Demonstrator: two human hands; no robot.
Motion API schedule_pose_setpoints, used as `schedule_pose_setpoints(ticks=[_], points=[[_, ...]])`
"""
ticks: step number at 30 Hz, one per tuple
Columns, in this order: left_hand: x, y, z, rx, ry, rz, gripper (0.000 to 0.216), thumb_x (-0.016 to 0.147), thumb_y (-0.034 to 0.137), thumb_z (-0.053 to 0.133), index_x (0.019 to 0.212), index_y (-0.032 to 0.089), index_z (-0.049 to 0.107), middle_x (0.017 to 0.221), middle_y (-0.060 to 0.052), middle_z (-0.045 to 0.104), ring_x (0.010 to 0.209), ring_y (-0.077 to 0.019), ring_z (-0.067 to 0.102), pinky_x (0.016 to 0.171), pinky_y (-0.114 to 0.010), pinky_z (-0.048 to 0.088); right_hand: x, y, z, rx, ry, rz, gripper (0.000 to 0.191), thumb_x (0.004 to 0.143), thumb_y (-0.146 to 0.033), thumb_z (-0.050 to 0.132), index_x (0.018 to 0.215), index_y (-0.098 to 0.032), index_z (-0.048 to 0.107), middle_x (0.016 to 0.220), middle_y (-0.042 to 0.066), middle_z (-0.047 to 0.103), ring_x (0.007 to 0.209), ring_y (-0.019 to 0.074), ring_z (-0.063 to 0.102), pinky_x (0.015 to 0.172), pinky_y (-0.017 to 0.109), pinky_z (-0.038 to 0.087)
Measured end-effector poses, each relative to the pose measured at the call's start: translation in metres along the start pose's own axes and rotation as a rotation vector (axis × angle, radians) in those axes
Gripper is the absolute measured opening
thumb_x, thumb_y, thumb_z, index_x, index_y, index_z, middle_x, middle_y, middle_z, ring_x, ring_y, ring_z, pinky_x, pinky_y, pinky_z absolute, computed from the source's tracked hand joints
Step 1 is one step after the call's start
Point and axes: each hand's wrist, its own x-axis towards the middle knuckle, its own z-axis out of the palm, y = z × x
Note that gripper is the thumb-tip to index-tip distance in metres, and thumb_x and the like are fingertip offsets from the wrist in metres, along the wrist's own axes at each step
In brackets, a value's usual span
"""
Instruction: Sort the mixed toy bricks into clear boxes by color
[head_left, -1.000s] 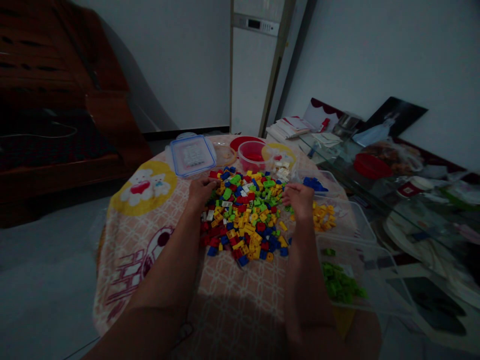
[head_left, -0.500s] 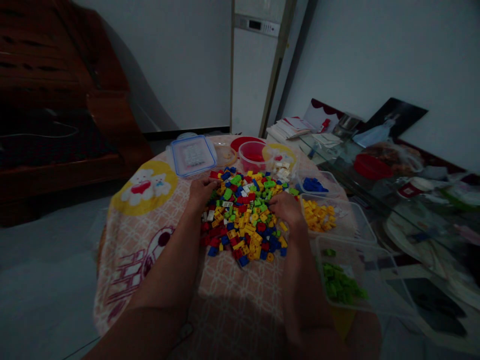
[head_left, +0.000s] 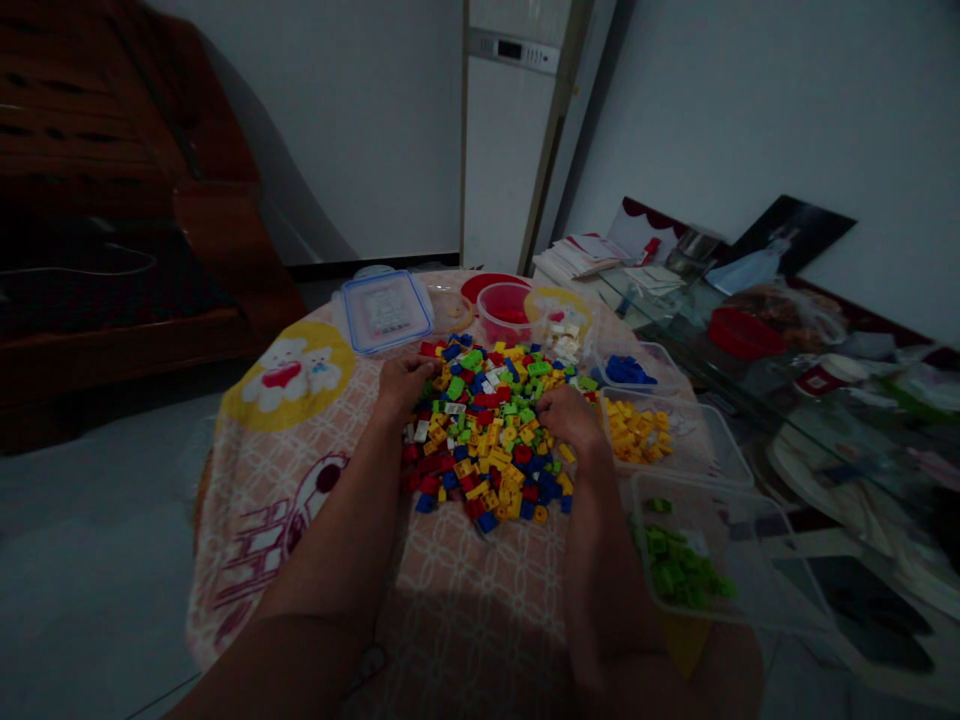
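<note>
A heap of mixed toy building bricks point(head_left: 491, 430) in red, yellow, blue, green and white lies on the round table. My left hand point(head_left: 405, 382) is at the heap's left edge, its fingers bent slightly apart toward the bricks. At the right side of the heap, my right hand point(head_left: 568, 412) has its fingers curled together among the bricks; whatever is in them is hidden. Beside it, clear containers hold sorted bricks: yellow bricks point(head_left: 639, 432), blue bricks point(head_left: 628, 370), green bricks point(head_left: 684, 568) and white bricks point(head_left: 566, 342). A round tub point(head_left: 504, 308) behind the heap looks red inside.
A patterned cloth point(head_left: 480, 590) covers the table. Along its far edge lie a blue-rimmed lid point(head_left: 388, 310) and a red lid point(head_left: 491, 287). To the right stands a cluttered glass table point(head_left: 697, 345); a wooden bench point(head_left: 217, 250) is at the left.
</note>
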Motion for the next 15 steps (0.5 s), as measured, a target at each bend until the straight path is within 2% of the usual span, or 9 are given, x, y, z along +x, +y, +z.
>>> schedule_pose_setpoints(ticks=[3,7,12,15], points=[[-0.001,0.002,0.0,-0.008,0.0,-0.01,0.015,0.065,0.02,0.066,0.071,0.017,0.08,0.074,-0.004,0.078,0.077,-0.0199,0.072,0.078,-0.029,0.056,0.001,0.0,0.002,0.041,0.007,0.012,0.024,0.077,-0.006,0.064,0.084,-0.019,0.083,0.093,0.008,0.082,0.092,0.0203,0.075,0.074,0.023,0.048],[-0.002,0.001,0.001,-0.013,0.007,0.004,0.016,0.065,0.021,0.066,0.072,0.018,0.08,0.073,-0.003,0.078,0.077,-0.0194,0.072,0.078,-0.028,0.057,0.0,0.005,0.001,0.217,0.058,0.072,0.021,0.078,-0.008,0.062,0.079,-0.02,0.08,0.067,0.005,0.075,0.074,0.0186,0.072,0.068,0.023,0.05],[-0.002,0.001,0.0,-0.004,0.007,0.013,0.014,0.064,0.022,0.066,0.069,0.018,0.079,0.073,-0.003,0.078,0.077,-0.0199,0.072,0.077,-0.029,0.057,-0.002,0.011,-0.004,0.57,0.12,0.192,0.016,0.079,-0.011,0.06,0.081,-0.019,0.073,0.053,-0.001,0.063,0.046,0.0143,0.058,0.051,0.022,0.046],[-0.001,0.001,-0.001,0.016,-0.001,0.013,0.015,0.064,0.023,0.066,0.069,0.018,0.079,0.073,-0.003,0.078,0.078,-0.0215,0.073,0.077,-0.03,0.057,0.0,0.015,-0.004,0.806,0.205,0.27,0.014,0.078,-0.015,0.061,0.089,-0.018,0.071,0.052,-0.004,0.062,0.041,0.0143,0.057,0.044,0.022,0.045]])
